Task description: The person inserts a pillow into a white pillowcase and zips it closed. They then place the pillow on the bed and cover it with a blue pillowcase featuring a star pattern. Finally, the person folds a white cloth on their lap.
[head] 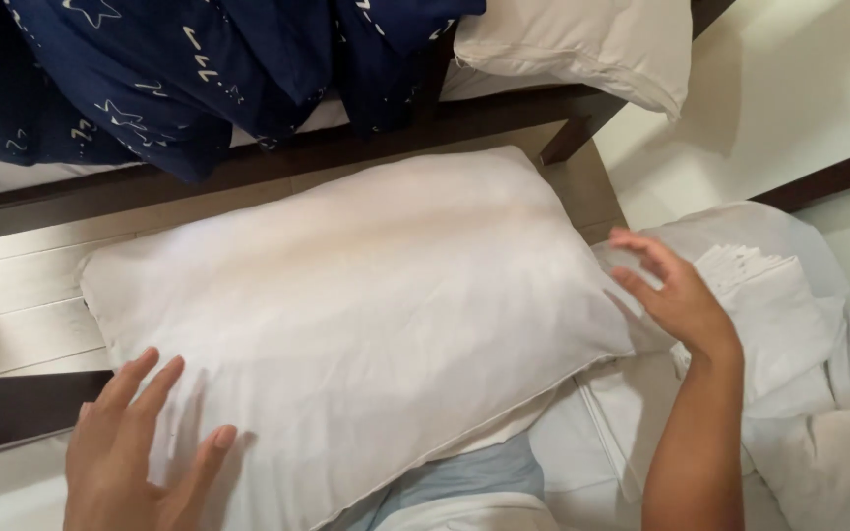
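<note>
The left hand (135, 447) lies nearest the camera, fingers spread and flat on the near left corner of the pillow (346, 315), holding nothing. The right hand (676, 295) is open too, fingers loosely spread at the pillow's right edge; whether the fingertips press the fabric or hover just off it, I cannot tell. The pillow is a large white one and lies between the two hands, tilted, its near edge over a pale blue cloth (464, 477) and white sheets (779, 324) folded just beside its right end. Its far part rests on a light wooden surface (22, 295), and beyond that runs a dark bed rail (277, 157). Further still from the pillow, a navy cover (179, 69) with white marks is bunched up, and a second white pillow (582, 44) lies to its right. As a judgement: with neither hand gripping, the pillow could slide off toward the person, since its near edge overhangs soft, uneven bedding; a push from one hand alone would likely swing it round rather than move it straight, and it might drag the folded sheets at its right end out of their stack.
</note>
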